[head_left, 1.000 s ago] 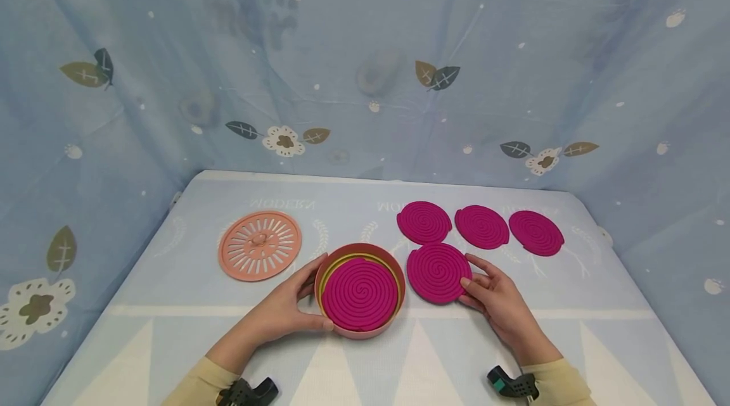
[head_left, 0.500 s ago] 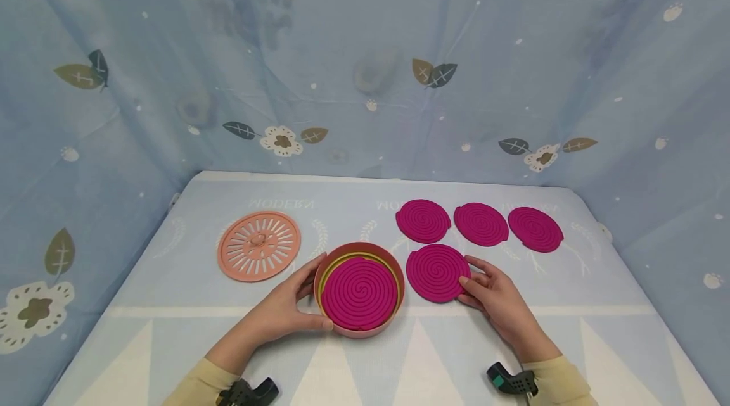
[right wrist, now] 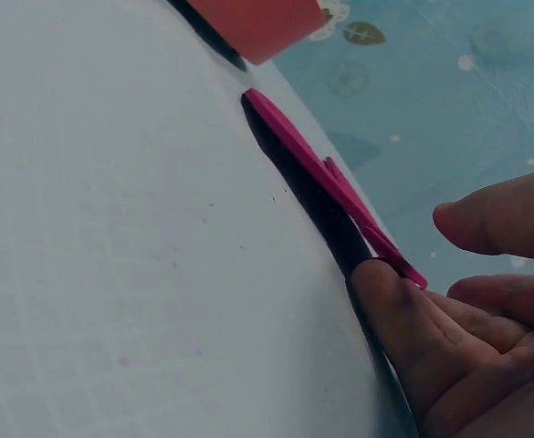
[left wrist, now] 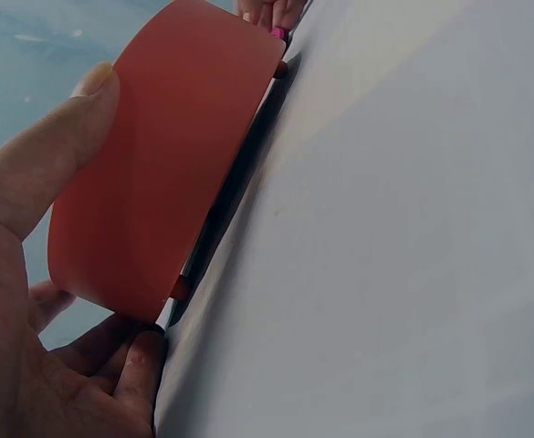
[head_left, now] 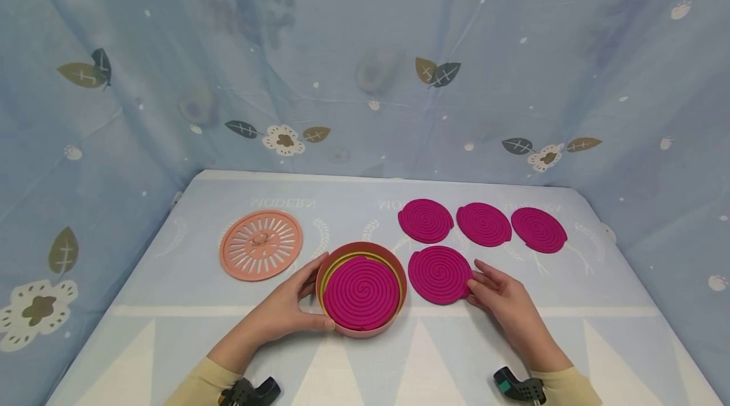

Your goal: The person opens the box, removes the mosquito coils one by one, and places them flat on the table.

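Shifted slightly outward, my right hand now parts thumb from fingers, seemingly letting the magenta spiral mat lie on the table, just right of the coral bowl my left hand grips.

The person's left hand is gripping a smooth, red, curved-walled container, the thumb resting against the wall. Two small red feet are showing underneath (a dark shadow is running beside them) over a pale tabletop. Beyond, a bright pink sliver is peeking out by the right hand.
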The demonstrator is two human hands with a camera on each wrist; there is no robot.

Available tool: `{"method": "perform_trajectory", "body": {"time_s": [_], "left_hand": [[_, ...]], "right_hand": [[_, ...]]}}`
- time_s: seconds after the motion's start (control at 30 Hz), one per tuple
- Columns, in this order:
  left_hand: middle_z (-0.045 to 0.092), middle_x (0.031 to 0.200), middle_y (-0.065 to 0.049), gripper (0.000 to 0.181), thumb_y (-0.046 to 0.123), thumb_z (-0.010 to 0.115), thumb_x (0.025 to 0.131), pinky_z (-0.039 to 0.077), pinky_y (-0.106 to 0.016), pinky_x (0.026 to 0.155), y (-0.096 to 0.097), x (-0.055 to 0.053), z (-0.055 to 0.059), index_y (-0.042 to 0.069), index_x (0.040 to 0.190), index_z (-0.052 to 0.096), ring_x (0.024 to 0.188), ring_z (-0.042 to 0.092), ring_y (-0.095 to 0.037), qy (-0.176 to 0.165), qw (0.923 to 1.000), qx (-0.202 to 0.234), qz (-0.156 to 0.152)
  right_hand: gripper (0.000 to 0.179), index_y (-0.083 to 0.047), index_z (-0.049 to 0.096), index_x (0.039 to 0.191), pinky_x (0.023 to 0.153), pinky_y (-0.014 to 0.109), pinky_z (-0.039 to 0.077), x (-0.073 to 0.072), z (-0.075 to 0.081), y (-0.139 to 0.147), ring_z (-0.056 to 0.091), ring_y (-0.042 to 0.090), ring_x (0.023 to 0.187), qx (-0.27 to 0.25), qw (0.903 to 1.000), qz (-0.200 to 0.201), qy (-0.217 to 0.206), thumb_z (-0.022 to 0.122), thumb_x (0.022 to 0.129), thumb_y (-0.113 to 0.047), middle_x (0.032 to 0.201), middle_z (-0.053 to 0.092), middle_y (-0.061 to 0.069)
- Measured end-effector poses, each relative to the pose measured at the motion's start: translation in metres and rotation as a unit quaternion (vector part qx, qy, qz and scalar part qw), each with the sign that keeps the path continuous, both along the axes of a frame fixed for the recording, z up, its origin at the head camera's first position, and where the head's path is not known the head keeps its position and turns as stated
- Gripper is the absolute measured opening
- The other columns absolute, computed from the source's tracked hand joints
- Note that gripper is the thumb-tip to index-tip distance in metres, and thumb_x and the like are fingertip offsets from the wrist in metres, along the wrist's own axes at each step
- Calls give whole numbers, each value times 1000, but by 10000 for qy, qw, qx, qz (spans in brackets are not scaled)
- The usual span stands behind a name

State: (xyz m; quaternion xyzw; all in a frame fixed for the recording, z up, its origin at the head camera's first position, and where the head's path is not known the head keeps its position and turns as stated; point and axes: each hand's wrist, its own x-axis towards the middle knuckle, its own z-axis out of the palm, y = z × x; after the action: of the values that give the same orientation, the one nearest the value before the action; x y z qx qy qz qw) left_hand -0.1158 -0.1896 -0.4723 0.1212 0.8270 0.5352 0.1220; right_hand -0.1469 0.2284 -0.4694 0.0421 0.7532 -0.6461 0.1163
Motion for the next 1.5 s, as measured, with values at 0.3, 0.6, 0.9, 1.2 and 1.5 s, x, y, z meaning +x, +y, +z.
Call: {"method": "perform_trajectory", "body": {"time_s": [0.3,0.6,0.9,1.2,1.5], "left_hand": [[31,155,13,121,43,94,62,36,-25,112,0,-1,0,24,159,23,137,38,-7,25,10000,7,-28],[31,155,14,122,45,94,60,36,-25,113,1,0,0,26,158,24,137,38,-6,-80,10000,-31,47],[34,154,12,122,43,95,61,36,-25,113,0,0,-1,25,158,24,137,39,-7,-27,10000,65,-2],[31,155,13,122,43,94,61,36,-25,112,0,0,-1,24,158,24,137,38,-7,-7,10000,49,-15],[31,155,13,122,44,94,61,36,-25,112,0,0,-1,25,158,24,138,36,-6,-19,10000,33,5]], "right_hand": [[71,-3,32,153,91,31,56,3,4,4,63,14,111,260,9996,48,60,68,96,-21,139,52,24],[73,-2,32,153,92,25,54,6,5,10,63,10,112,348,9991,118,231,69,95,-26,137,53,25],[71,-6,36,152,88,26,57,5,4,11,65,14,109,510,9982,88,307,71,94,-27,134,56,24],[69,-9,37,152,84,23,58,6,6,9,66,19,105,841,9962,85,193,70,94,-27,134,58,21],[64,-8,38,151,87,23,57,5,5,8,66,17,106,686,9973,185,202,67,96,-21,133,58,22]]}}
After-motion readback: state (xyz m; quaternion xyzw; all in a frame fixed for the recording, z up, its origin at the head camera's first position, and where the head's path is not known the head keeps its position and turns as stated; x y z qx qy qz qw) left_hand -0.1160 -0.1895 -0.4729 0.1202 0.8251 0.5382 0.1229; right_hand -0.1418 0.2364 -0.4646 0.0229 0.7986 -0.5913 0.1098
